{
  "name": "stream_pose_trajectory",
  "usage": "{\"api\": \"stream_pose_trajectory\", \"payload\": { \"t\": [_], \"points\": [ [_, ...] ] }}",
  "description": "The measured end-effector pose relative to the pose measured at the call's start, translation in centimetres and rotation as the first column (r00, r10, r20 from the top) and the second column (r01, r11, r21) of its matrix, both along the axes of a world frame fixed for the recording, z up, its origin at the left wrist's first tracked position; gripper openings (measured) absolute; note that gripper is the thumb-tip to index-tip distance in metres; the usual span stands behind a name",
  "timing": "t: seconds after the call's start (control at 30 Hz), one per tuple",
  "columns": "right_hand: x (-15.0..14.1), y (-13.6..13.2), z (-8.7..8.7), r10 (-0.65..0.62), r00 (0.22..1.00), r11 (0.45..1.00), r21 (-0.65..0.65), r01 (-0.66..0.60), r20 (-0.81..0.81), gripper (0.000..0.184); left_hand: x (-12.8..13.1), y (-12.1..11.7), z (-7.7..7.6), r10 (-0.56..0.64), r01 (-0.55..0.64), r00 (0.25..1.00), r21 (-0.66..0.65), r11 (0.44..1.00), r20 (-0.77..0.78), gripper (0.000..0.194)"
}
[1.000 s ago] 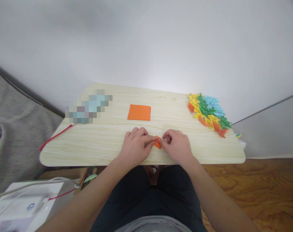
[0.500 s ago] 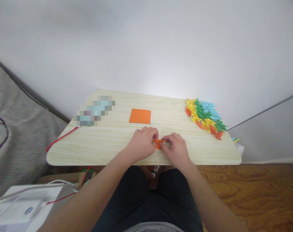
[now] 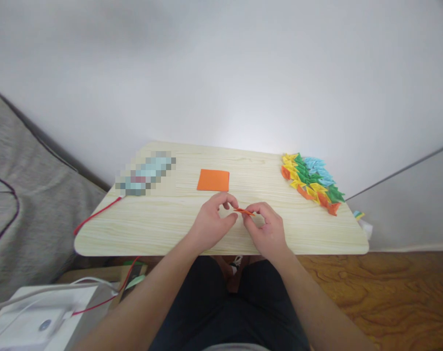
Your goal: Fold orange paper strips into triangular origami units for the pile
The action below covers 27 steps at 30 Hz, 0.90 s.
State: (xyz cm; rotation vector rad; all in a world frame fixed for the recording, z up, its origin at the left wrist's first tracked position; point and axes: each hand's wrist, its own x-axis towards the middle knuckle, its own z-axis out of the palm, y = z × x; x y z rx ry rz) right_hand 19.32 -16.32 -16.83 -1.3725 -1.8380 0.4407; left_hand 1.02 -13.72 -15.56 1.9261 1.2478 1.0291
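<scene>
A small piece of folded orange paper is held nearly edge-on above the front middle of the table. My right hand pinches it between thumb and fingers from the right. At its left end, my left hand has curled fingers and thumb closed about the tip. Just beyond my hands lies a flat stack of orange paper sheets. Farther right, folded paper pieces in yellow, green, blue and orange are gathered in a slanting cluster.
A pixelated phone-like object with a red cable lies at the table's left. A white wall stands behind. Grey fabric is at left, with a white box below. Wooden floor shows at right.
The folded orange paper has turned from showing its face to nearly edge-on. My left hand's thumb and fingers have spread wider apart. The view has tilted slightly, shifting the table down.
</scene>
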Motion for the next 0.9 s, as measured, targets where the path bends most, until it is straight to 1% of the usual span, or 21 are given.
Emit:
{"api": "stream_pose_trajectory", "payload": {
  "t": [0.07,0.1,0.17,0.23,0.37,0.47,0.57,0.73,0.9],
  "points": [
    [0.4,0.3,0.0,0.011,0.998,1.0,0.021,-0.012,0.061,0.008,-0.1,-0.5,0.1,0.011,-0.009,0.999,0.064,0.998,-0.038,0.02],
    [0.6,0.4,-0.1,0.016,0.995,0.999,0.029,-0.019,0.094,0.008,-0.1,-0.7,0.2,0.0,0.006,0.998,0.091,0.996,-0.064,0.021],
    [1.0,0.5,-0.3,0.021,0.987,0.999,0.035,-0.026,0.157,0.008,-0.2,-1.2,0.0,-0.041,0.058,0.99,0.122,0.991,-0.136,0.016],
    [1.2,0.2,-0.7,0.032,0.978,0.999,0.025,-0.038,0.207,0.009,-0.3,-1.6,-0.3,-0.078,0.109,0.972,0.133,0.985,-0.224,0.011],
    [1.6,-1.1,-1.3,0.093,0.962,0.996,-0.023,-0.09,0.258,0.014,-1.0,-2.3,-1.0,-0.108,0.162,0.929,0.126,0.979,-0.353,0.019],
    [1.9,-1.9,-1.3,0.132,0.957,0.991,-0.055,-0.121,0.26,0.016,-1.3,-2.4,-1.1,-0.117,0.171,0.914,0.106,0.98,-0.388,0.018],
    [2.2,-2.0,-1.4,0.152,0.962,0.988,-0.066,-0.141,0.227,0.015,-1.2,-2.2,-1.1,-0.137,0.191,0.897,0.089,0.977,-0.42,0.025],
    [2.5,-1.6,-2.0,0.149,0.973,0.989,-0.046,-0.143,0.178,0.011,-1.1,-1.5,-1.4,-0.177,0.237,0.882,0.087,0.968,-0.437,0.015],
    [2.6,-1.7,-2.4,0.136,0.982,0.991,-0.029,-0.133,0.135,0.011,-1.3,-1.5,-1.7,-0.18,0.241,0.898,0.107,0.965,-0.401,0.026]
  ]
}}
